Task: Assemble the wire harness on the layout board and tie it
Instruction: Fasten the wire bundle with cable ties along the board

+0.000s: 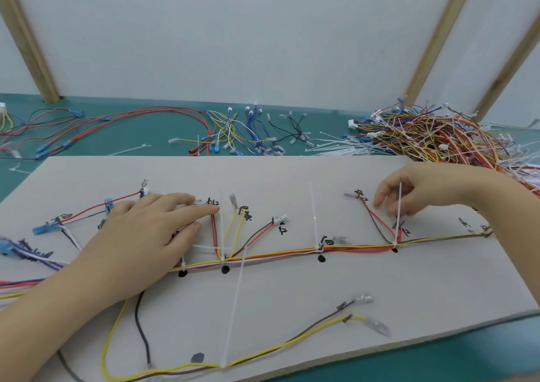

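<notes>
Layout board (321,300): grey sheet lying flat on the green desk (496,361), filling the lower frame, long axis left to right, hand-marked with black dots and characters.

Wire harness (280,253): red, orange, yellow and brown trunk running left to right across mid-board, branches rising toward the upper frame to clear and blue terminals; a yellow-and-brown pair (292,342) loops along the lower edge, ending at lower right.

Cable ties: white, fastened on the trunk at several dots, tails pointing up-frame; one long tie (235,305) crosses from trunk to lower loop.

Left hand (140,235): lower left, palm down on the harness, fingers straight and slightly spread, pressing wires against the board.

Right hand (423,191): right of centre, fingers curled, pinching the tail of an upright tie (399,206) fixed at the trunk; tail nearly vertical.

Loose wires (233,130): upper centre, on the desk beyond the board.

Tangled harness pile (438,136): upper right, with spare white ties (336,148) beside it.
</notes>
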